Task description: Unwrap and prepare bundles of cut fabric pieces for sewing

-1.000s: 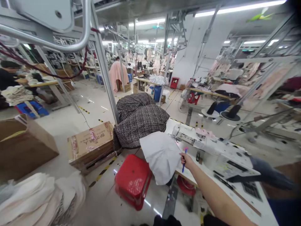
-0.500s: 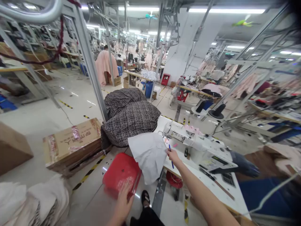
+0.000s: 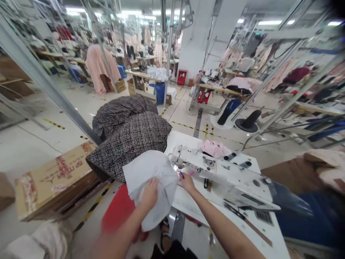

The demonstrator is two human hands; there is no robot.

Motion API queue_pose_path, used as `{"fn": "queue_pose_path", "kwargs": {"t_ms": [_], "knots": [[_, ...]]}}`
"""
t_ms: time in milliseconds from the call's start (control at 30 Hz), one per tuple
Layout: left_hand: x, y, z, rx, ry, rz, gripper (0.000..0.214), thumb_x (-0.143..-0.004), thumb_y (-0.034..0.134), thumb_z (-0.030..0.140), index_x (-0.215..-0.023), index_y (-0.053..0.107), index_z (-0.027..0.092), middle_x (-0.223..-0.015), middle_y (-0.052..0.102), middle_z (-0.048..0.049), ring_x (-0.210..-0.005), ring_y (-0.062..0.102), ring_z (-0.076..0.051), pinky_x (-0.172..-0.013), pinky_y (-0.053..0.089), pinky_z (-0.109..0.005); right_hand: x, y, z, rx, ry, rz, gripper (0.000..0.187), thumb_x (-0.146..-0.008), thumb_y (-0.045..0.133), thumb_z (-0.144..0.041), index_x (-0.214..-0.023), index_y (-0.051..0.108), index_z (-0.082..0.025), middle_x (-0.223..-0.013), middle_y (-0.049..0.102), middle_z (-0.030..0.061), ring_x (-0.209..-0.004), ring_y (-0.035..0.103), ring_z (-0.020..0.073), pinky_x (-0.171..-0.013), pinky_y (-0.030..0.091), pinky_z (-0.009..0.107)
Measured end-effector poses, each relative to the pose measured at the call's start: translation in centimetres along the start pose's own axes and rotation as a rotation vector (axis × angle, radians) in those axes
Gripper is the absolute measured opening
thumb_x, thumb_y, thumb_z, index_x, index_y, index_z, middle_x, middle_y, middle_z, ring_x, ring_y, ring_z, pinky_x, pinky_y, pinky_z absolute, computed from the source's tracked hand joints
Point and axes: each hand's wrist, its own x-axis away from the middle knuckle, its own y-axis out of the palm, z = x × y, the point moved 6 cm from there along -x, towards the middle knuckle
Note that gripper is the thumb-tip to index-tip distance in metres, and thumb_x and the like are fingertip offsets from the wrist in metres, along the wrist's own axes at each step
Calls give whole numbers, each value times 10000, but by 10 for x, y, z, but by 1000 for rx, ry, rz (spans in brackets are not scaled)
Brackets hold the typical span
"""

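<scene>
A piece of pale white fabric (image 3: 140,169) hangs over the front left edge of the sewing table (image 3: 185,201). My left hand (image 3: 151,192) lies over its middle, fingers bent together on the cloth. At the fabric's right edge, beside the needle end of the white sewing machine (image 3: 215,167), my right hand (image 3: 187,182) is closed around a blue pen (image 3: 182,175). Most of the pen is hidden by the fingers. Below the fabric, partly covered by my left arm, is a red plastic stool (image 3: 118,207).
Dark tweed bundles (image 3: 134,140) sit against the table's left side. A long cardboard box (image 3: 56,176) lies on the floor at left. A metal post (image 3: 56,82) slants across the left. Pink fabric (image 3: 214,148) lies behind the machine; thread snips (image 3: 206,183) lie in front of it.
My left hand has moved from the red stool up onto the white fabric. My right hand still holds the pen, now turned and nearer the needle area. The view has shifted right.
</scene>
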Motion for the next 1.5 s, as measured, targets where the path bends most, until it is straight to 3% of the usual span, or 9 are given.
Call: {"fn": "queue_pose_path", "kwargs": {"t_ms": [233,467,567,667,800,933,1100,1333,1500], "knots": [[-34,25,-2,-123,-69,-33,548,-829,394,285,-1352,307,150,-1452,203,-115,-1331,141,-310,-941,348,-533,42,9,-15,-104,-133,-264,290,-812,464,-408,-785,656,-192,-806,651,55,-763,567,180,-740,401,270],[-26,15,-12,413,2,227,391,-822,393,277,-1163,481,104,-1310,424,-163,-1243,361,-232,-1024,315,-440,62,72,-31,-825,267,-694,647,-765,321,-682,-705,658,-133,-670,615,56,-521,511,122,-548,408,259],[-13,6,-25,607,-153,254,341,-822,383,318,-1064,531,129,-1163,546,-138,-1105,497,-230,-945,396,-425,44,84,-34,-776,247,-603,692,-778,307,-683,-538,634,-123,-505,543,37,-459,428,94,-531,356,239],[-2,6,-23,773,-277,72,364,-825,374,412,-992,551,141,-957,621,-91,-855,602,-201,-818,463,-369,33,92,-30,-746,285,-464,699,-806,266,-666,-504,609,-135,-412,463,10,-411,364,89,-517,324,246],[6,15,2,791,-176,-293,379,-817,379,436,-980,570,152,-810,626,-51,-678,591,-179,-721,468,-338,31,101,-27,-722,330,-344,617,-794,356,-639,-532,614,-143,-391,449,-2,-433,415,105,-558,347,255],[5,15,9,698,-85,-340,290,-811,387,314,-939,592,154,-859,611,-69,-860,561,-191,-802,426,-332,30,105,-25,-745,375,-267,595,-765,406,-642,-479,580,-151,-372,446,5,-414,407,107,-528,344,257],[17,15,-6,666,-106,-482,340,-800,392,373,-670,596,135,-473,416,24,-417,400,-105,-457,383,-258,15,94,-9,-892,473,-124,678,-756,188,-742,-410,401,-198,-314,279,-29,-350,317,101,-440,315,252],[-1,-1,-23,557,-98,-207,259,-784,449,271,-947,622,166,-907,631,-65,-845,572,-196,-805,442,-347,18,88,0,-1029,462,-101,694,-720,270,-766,-504,532,-161,-369,418,1,-374,391,103,-477,394,262],[-25,8,-24,336,27,-4,491,-730,366,33,-1153,552,198,-1295,458,-86,-1242,323,-272,-1003,284,-485,37,76,-4,-1039,357,-110,583,-732,387,-697,-812,591,-156,-734,654,93,-665,614,185,-669,482,325]]}}
